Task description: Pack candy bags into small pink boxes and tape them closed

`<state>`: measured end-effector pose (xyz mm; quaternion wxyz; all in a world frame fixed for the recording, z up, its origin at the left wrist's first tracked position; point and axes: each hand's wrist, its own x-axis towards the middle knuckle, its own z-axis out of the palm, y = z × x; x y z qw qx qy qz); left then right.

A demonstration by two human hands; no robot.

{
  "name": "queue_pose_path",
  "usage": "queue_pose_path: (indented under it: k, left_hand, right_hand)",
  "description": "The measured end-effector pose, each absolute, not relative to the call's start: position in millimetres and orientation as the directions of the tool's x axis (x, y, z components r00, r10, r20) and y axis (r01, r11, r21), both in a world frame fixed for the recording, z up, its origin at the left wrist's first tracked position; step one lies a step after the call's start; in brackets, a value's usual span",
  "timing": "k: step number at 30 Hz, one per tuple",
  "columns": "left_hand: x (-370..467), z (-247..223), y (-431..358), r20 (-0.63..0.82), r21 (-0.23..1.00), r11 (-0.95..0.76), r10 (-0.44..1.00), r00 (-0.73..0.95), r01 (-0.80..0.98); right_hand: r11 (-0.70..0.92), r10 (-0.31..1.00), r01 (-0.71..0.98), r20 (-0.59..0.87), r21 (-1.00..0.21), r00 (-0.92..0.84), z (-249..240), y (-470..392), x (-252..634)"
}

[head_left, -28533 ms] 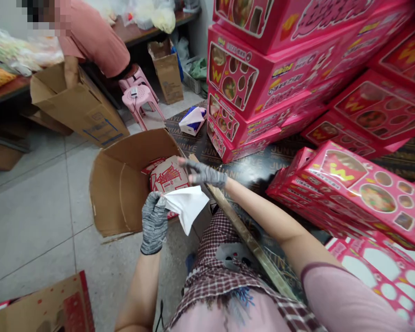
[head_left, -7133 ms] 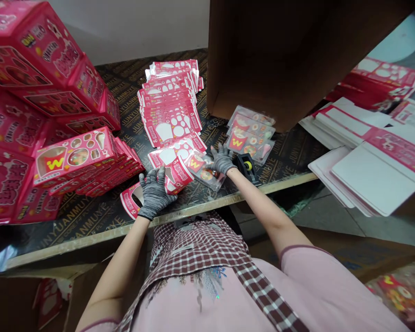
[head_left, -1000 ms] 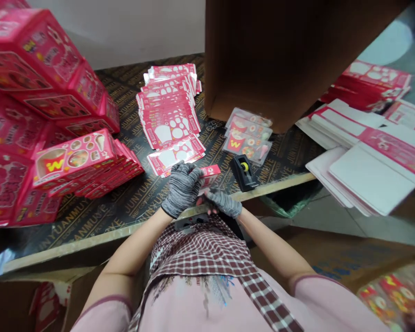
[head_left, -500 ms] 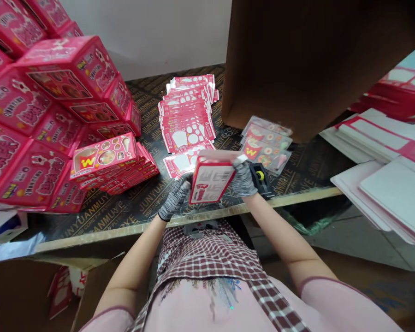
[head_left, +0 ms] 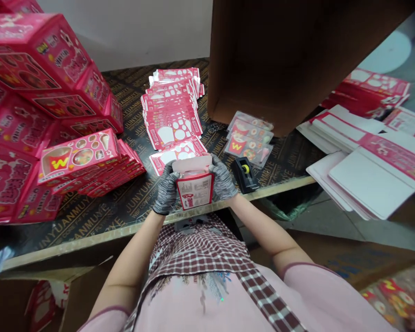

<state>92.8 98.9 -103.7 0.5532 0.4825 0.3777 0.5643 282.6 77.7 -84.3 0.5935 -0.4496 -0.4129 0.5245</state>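
Both my hands, in grey knit gloves, hold a small red-and-white carton at the table's front edge. My left hand is closed on its left side, and my right hand grips the right side. The carton's pale top flap stands raised, and its printed back panel faces me. Just beyond it lies a fanned row of flat pink box blanks. A black tape dispenser with a yellow core sits right of my right hand. Behind that are clear plastic sheets with printed food pictures.
Pink printed boxes are piled high at the left. In front of them lies a leaning stack of cartons. A large open cardboard box stands at the back. White-and-pink card sheets overhang the table's right end.
The carton has turned more squarely toward me and its top flap shows raised. My right hand has moved away from the tape dispenser onto the carton's side. The whole view has shifted right.
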Motion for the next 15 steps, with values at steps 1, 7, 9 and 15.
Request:
queue_pose_path:
  k: [1, 7, 9, 15]
  left_hand:
    - [89.4, -93.9, 98.1, 0.132, 0.958, -0.107, 0.988, 0.076, -0.265]
    - [74.6, -51.6, 76.8, 0.270, 0.961, -0.275, 0.947, 0.176, 0.006]
    - [71.7, -47.5, 73.6, 0.301, 0.941, -0.325, 0.933, 0.197, 0.098]
    - [70.0, -44.8, 83.5, 0.316, 0.899, -0.357, 0.930, 0.188, 0.255]
  right_hand:
    - [0.007, 0.996, -0.308, -0.021, -0.951, 0.089, -82.0, 76.2, 286.4]
    - [0.066, 0.995, -0.484, 0.022, -0.873, 0.096, -76.7, 65.5, 289.6]
    - [0.128, 0.990, -0.421, 0.091, -0.898, 0.108, -76.7, 60.9, 290.2]
    - [0.230, 0.955, 0.084, 0.241, -0.970, 0.171, -66.0, 60.1, 299.1]
